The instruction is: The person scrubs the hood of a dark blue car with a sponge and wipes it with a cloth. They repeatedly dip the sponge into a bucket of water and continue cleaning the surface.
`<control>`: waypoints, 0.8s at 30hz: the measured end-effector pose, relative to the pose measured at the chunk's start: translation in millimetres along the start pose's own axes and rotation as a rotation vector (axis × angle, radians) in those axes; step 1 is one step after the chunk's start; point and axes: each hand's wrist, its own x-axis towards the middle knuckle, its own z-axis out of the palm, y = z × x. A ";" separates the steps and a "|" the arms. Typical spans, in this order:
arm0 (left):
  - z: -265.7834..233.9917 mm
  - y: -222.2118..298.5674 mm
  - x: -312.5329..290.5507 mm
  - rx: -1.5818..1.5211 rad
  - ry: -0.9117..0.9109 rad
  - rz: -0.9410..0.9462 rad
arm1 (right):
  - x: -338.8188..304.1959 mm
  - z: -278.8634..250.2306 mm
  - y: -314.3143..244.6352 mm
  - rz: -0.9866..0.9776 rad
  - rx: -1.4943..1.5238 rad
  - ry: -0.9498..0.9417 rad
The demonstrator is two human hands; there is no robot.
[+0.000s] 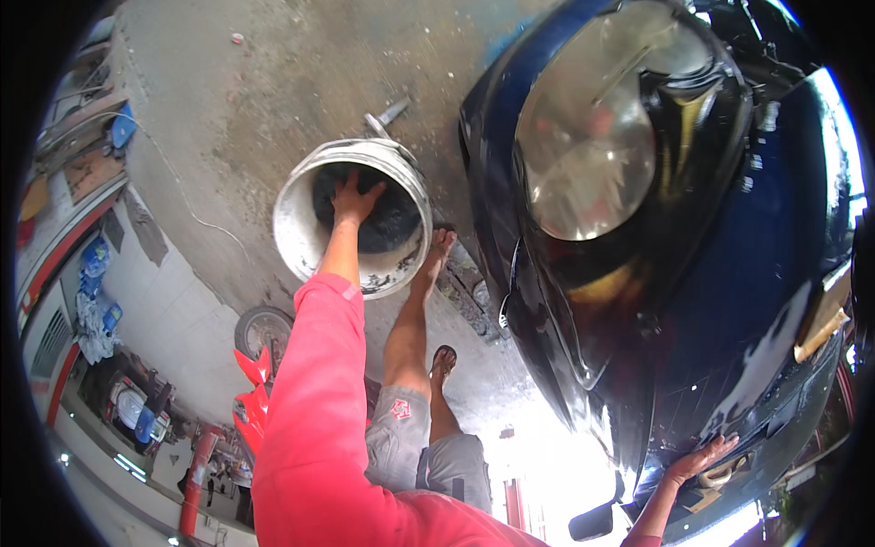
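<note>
My left hand (355, 201) reaches down into a white bucket (290, 214), its fingers spread over dark contents (387, 223). Whether those contents are liquid or something else I cannot tell. No object shows in that hand. Far to the right, my right hand (702, 459) lies on a dark blue car (729, 319), fingers stretched out and holding nothing visible. The car's large headlight (583, 146) looks hazy, and it faces the bucket side.
A greyish metal piece (392, 111) lies on the concrete floor (210, 100) beyond the bucket. A thin cord (187, 205) runs along the left. A red motorcycle (251, 410) stands left of my legs. A brownish piece (822, 328) rests on the car.
</note>
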 end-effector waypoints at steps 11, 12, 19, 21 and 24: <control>-54.1 -3.9 -97.4 -0.713 -0.511 -0.318 | -29.7 1.1 -66.0 -0.024 -0.146 -0.012; -84.5 9.0 -128.3 -0.862 -0.500 -0.244 | -29.4 1.3 -74.4 -0.014 -0.195 -0.016; -239.0 189.9 -338.7 -1.369 -0.948 0.144 | -25.3 0.4 -105.3 0.107 -0.184 -0.079; -248.6 267.1 -391.1 -1.356 -1.144 0.393 | -22.4 -7.1 -108.9 0.129 -0.055 -0.097; -226.6 391.0 -488.1 -1.312 -1.437 0.447 | -15.4 -38.1 -106.7 0.156 0.450 -0.161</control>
